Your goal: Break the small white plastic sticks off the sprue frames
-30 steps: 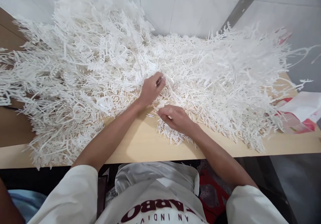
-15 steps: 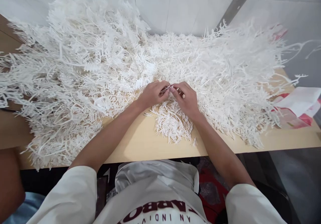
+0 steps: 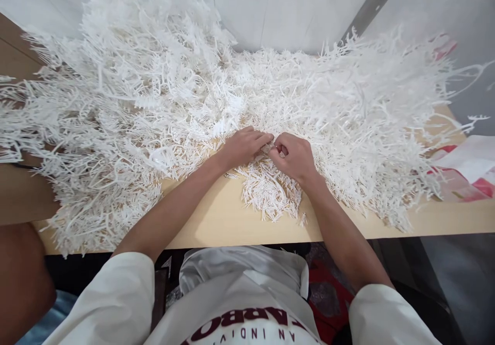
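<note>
Over the middle of the table, my left hand (image 3: pixel 246 147) is closed with its fingers bent down around a thin white plastic sprig (image 3: pixel 266 148), mostly covered by the fingers. Close against it, my right hand (image 3: pixel 297 155) is curled, thumb and forefinger pinched at the same sprig. Directly below both hands lies a small heap of short white plastic pieces (image 3: pixel 270 195). Behind them spreads a wide, tangled mass of white branched plastic sprigs (image 3: pixel 154 82).
The light wooden table (image 3: pixel 204 218) shows bare along its front edge. A pink and white plastic bag (image 3: pixel 460 175) lies at the right end. Behind the heap stands a tiled wall (image 3: pixel 294 10). Part of another person (image 3: pixel 23 283) shows at the lower left.
My right hand has turned, its fingers curling in tighter. My left fingers have closed down over the sprig, which shows less now. The view has shifted slightly.
</note>
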The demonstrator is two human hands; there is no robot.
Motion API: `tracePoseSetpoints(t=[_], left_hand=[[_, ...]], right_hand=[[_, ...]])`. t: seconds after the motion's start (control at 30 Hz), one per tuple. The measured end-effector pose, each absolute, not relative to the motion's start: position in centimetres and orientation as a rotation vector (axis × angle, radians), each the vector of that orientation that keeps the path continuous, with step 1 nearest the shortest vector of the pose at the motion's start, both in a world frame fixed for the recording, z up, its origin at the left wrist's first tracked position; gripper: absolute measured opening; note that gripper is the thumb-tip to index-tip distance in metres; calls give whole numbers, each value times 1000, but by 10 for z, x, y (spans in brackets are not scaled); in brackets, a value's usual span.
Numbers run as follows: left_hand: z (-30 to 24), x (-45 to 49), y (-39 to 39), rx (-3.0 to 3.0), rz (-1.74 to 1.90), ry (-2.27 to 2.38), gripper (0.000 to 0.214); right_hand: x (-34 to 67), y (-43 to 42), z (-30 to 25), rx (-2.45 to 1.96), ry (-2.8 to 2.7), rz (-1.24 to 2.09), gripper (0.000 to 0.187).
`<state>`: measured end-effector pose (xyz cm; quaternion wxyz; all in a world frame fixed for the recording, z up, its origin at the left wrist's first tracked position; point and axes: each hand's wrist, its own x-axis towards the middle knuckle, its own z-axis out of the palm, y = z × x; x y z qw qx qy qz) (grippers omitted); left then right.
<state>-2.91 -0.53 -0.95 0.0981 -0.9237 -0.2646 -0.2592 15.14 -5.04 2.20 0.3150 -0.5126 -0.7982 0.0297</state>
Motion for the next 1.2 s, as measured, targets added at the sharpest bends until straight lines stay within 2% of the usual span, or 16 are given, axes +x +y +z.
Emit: tracePoseSetpoints(t=[0.2, 0.43, 0.5, 0.6, 0.67, 0.77, 0.87, 0.93, 1.03, 1.2], left_hand=[[-15, -28, -3, -2718, -759, -805, 21], [-17, -26, -3, -2775, -915, -823, 24], [-16, -28, 0, -2799, -1063, -972, 21], [-13, -36, 7, -2664, -1471, -1458, 20], [-11, -41, 10, -2641, -1640, -1570, 17], [-6, -43, 7, -2862, -1585, -1501, 21], [-1, -40, 1, -2909, -1491, -1471, 27], [1, -38, -2, -2899, -1363, -1413, 26], [0, -36, -3, -2853, -1217, -1278, 22], [-6, -34, -2, -2794, -1167, -1204, 17]], right_hand=[[151, -49, 21, -1220, -2089, 368, 15], [157, -45, 20, -1082, -2105, 377, 16], [156, -51, 22, -990, -2150, 444, 16], [147, -66, 25, -742, -2263, 576, 16], [141, -73, 27, -649, -2347, 482, 13], [139, -73, 26, -728, -2257, 234, 17], [145, -62, 25, -1005, -1963, 118, 28], [148, -56, 24, -1196, -1795, 160, 27], [149, -52, 23, -1334, -1745, 286, 14], [147, -51, 20, -1402, -1919, 300, 19]])
